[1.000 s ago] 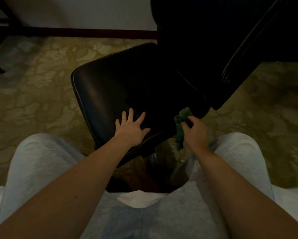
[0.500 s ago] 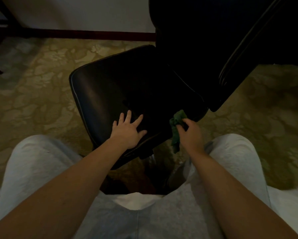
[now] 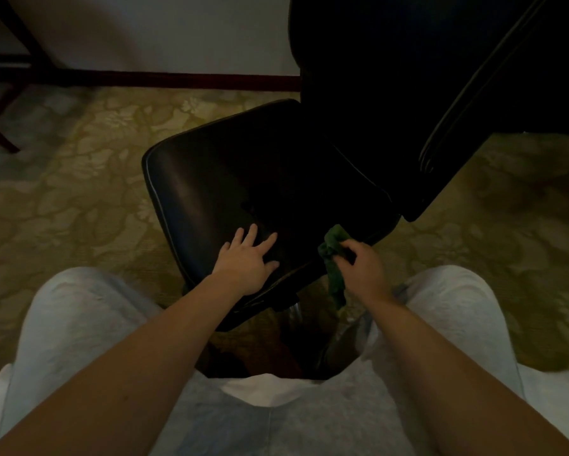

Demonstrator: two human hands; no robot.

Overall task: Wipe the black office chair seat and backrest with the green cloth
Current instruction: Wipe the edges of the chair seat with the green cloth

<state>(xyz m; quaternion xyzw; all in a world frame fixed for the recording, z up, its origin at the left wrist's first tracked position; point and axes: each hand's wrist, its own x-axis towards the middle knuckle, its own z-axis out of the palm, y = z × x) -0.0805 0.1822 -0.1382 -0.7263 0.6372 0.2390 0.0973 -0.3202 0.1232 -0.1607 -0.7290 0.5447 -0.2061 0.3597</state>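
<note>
Nearest are the knees in grey trousers (image 3: 79,317), with both forearms reaching out over them. The left hand (image 3: 243,261) lies flat on the near edge of the seat (image 3: 243,179), fingers straight and spread, holding nothing and seemingly steadying the chair. The right hand (image 3: 362,268) pinches the cloth (image 3: 334,281) between curled fingers and thumb at the seat's near right corner. The cloth is bunched at the top, where it touches the seat edge, and its tail hangs below the rim, near the metal column (image 3: 294,312). Beyond, the seat runs back to the backrest (image 3: 391,93), which is too dark to read in detail. Patterned carpet (image 3: 79,179) lies all round, with a baseboard (image 3: 177,79) at the far wall. The wipe looks to be working at this corner, with the backrest probably yet to do. The risks as I judge them: a bunched cloth meets little of the surface, so strokes may leave gaps. The hanging tail could catch under the rim or on the column. If the left hand lifts, a firm stroke may turn the chair away. In such dim light, missed patches on black would be hard to spot.
</note>
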